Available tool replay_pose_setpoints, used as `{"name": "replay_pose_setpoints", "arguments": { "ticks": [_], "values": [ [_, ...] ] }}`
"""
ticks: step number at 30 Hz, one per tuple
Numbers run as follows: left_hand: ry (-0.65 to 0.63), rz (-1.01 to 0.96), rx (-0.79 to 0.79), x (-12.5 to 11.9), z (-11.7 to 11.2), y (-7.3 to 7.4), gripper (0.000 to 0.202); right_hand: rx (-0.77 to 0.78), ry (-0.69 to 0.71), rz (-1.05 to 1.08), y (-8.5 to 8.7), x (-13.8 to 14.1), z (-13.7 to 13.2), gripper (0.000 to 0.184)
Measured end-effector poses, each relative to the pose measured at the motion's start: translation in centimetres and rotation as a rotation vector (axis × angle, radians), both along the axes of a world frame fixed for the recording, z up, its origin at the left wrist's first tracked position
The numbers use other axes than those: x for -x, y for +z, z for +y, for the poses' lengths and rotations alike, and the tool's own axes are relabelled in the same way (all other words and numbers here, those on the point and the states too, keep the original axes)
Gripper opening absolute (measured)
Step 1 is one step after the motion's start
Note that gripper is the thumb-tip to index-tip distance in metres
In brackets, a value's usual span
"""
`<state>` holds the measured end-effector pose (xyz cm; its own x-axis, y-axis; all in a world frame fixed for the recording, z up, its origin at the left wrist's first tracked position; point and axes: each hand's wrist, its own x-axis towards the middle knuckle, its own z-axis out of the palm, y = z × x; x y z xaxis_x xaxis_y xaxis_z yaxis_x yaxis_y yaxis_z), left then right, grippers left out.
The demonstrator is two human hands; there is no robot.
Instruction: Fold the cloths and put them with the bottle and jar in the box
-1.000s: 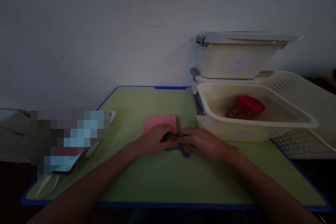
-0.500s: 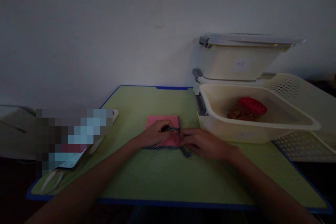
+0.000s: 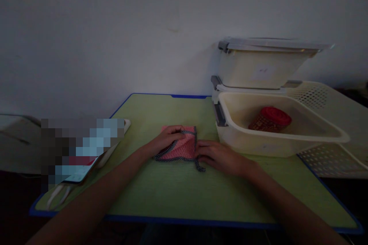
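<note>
A small pink cloth point(image 3: 186, 149) with dark checked trim lies on the green table point(image 3: 172, 193), partly folded over itself. A short tail of the trim sticks out at its lower right corner. My left hand point(image 3: 165, 140) is on the cloth's upper left part, fingers closed over a folded flap whose trimmed edge runs slantwise below them. At the cloth's right edge, my right hand point(image 3: 220, 157) has its fingertips closed on the border.
On the right stands a cream storage box point(image 3: 258, 145) with its lid point(image 3: 258, 67) raised, and a rolled red item point(image 3: 273, 118) inside. A perforated white basket point(image 3: 339, 101) is behind it. A phone point(image 3: 77, 174), partly blurred out, leans at the left with a white strap point(image 3: 54, 195).
My left hand has shifted slightly up and left, drawing a cloth flap and its trim with it and baring more pink surface. My right hand has stayed nearly still at the edge.
</note>
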<state>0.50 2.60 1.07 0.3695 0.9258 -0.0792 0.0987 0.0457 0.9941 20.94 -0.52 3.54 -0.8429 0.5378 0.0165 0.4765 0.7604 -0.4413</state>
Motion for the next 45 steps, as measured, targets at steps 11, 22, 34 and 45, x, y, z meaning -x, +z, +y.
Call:
{"name": "replay_pose_setpoints", "arguments": {
  "ticks": [11,22,34,45],
  "values": [
    [0.041,-0.059,0.076,0.0,-0.1,0.0,0.02,-0.119,-0.044,-0.069,-0.4,0.5,-0.4,0.016],
    [0.015,-0.034,0.038,0.2,0.0,0.0,0.018,-0.004,0.011,-0.068,0.6,-0.3,-0.1,0.02],
    [0.022,-0.05,0.038,0.0,0.0,0.1,0.016,-0.088,-0.01,-0.062,0.3,0.6,-0.5,0.015],
    [0.044,-0.031,0.056,0.0,-0.1,0.2,0.018,-0.022,-0.033,0.108,-0.4,0.6,-0.5,0.022]
  ]
}}
